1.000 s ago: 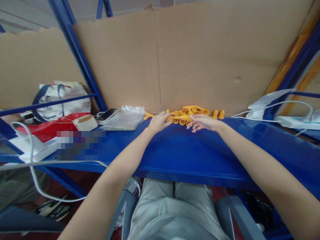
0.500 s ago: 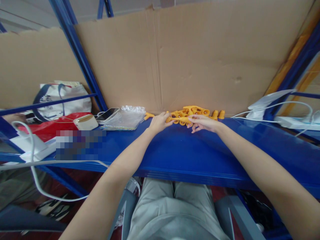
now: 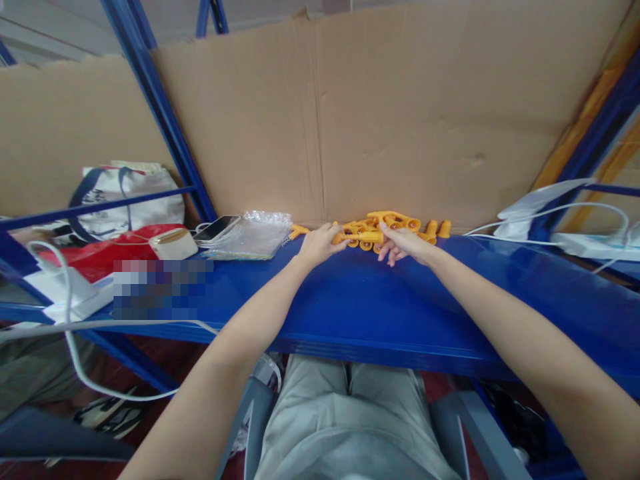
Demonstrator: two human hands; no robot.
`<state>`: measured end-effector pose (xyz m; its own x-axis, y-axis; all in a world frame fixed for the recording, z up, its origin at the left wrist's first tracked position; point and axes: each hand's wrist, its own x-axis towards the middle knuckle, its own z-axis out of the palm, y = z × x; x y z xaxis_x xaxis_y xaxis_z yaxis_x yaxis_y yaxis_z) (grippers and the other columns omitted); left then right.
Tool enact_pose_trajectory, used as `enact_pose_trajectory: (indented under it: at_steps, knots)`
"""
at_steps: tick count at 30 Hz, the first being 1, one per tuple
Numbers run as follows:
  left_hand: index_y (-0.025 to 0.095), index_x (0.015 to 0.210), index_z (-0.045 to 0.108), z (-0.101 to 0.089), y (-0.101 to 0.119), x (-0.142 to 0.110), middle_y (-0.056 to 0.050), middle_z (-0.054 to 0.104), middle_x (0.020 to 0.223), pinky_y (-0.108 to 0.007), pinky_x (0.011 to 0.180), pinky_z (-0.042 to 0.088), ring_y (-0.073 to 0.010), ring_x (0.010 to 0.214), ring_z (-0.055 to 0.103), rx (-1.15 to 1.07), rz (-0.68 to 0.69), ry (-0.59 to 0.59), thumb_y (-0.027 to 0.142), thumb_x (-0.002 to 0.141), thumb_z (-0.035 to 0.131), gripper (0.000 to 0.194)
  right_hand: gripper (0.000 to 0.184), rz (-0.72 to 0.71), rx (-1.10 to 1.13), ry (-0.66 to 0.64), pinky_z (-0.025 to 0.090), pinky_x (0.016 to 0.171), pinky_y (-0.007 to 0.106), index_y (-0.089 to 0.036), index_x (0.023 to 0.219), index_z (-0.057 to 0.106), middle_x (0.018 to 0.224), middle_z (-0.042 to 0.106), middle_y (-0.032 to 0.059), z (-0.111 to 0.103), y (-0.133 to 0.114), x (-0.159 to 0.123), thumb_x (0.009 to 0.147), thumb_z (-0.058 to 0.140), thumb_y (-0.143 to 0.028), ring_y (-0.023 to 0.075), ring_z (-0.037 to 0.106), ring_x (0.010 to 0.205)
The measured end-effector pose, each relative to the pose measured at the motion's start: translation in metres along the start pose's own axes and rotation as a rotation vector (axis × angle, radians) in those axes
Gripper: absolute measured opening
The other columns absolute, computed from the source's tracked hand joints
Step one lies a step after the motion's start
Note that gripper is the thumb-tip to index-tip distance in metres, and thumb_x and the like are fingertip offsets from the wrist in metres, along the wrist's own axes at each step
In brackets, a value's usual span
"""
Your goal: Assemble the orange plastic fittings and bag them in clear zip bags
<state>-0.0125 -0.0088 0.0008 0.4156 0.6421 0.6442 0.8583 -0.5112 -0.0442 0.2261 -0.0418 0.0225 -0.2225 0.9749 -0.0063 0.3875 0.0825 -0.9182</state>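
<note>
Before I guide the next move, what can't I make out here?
All in the head view:
- Yellow piece: left end hidden by left hand; fine detail too small.
- Right hand: grip, if any, too small to confirm.
- Pile: count hidden by overlap and hands.
- Patch: contents pixelated.
- Other person: cut by left edge.

Workshop-like workspace, exact type not certain. Blue metal rack (image 3: 173,113) seen, fitted with a blue surface (image 3: 370,307) and backed by cardboard (image 3: 400,113). Yellow plastic parts (image 3: 395,220) piled on it; power strip (image 3: 600,245), phone (image 3: 220,229) and cloth bag (image 3: 150,203) also kept there.
</note>
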Motion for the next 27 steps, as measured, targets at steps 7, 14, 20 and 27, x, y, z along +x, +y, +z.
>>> enact_pose_trajectory:
  at_steps: [7, 14, 20, 27]
  knots:
    - [0.02, 0.107, 0.066, 0.005, -0.004, 0.0, -0.009, 0.071, 0.104, -0.027, 0.072, 0.05, -0.0215, 0.092, 0.069, -0.023, -0.011, 0.042, 0.046, 0.089, 0.065, 0.032, 0.031, -0.119, 0.008, -0.029, 0.056, 0.052, 0.021, -0.021, 0.11, 0.057, 0.079, 0.074, 0.0006, -0.006, 0.001, -0.002, 0.085, 0.074, -0.029, 0.0091, 0.063, 0.05]
    - [0.019, 0.107, 0.066, 0.002, -0.003, 0.0, -0.01, 0.071, 0.105, -0.027, 0.073, 0.051, -0.022, 0.094, 0.069, -0.019, 0.02, 0.04, 0.045, 0.089, 0.066, 0.032, 0.04, -0.122, -0.015, -0.061, 0.045, 0.038, 0.019, -0.019, 0.077, 0.056, 0.058, 0.068, 0.0045, -0.005, 0.003, 0.001, 0.096, 0.053, -0.053, 0.0099, 0.057, 0.04]
    - [0.02, 0.107, 0.065, 0.003, -0.002, 0.0, -0.009, 0.071, 0.105, -0.027, 0.072, 0.051, -0.0214, 0.093, 0.069, -0.025, 0.019, 0.019, 0.046, 0.088, 0.066, 0.032, 0.05, -0.071, -0.033, -0.014, 0.042, 0.037, 0.019, -0.019, 0.065, 0.058, 0.047, 0.061, 0.0027, 0.0, 0.001, 0.0, 0.097, 0.048, -0.057, 0.0098, 0.054, 0.037]
    - [0.019, 0.104, 0.065, 0.002, -0.002, -0.001, -0.009, 0.071, 0.102, -0.027, 0.073, 0.05, -0.0211, 0.093, 0.069, -0.031, 0.017, 0.025, 0.046, 0.089, 0.065, 0.031, 0.052, 0.02, 0.047, 0.026, 0.054, 0.047, 0.024, -0.021, 0.067, 0.056, 0.044, 0.056, 0.0002, 0.004, 0.001, 0.003, 0.094, 0.046, -0.064, 0.0105, 0.052, 0.037]
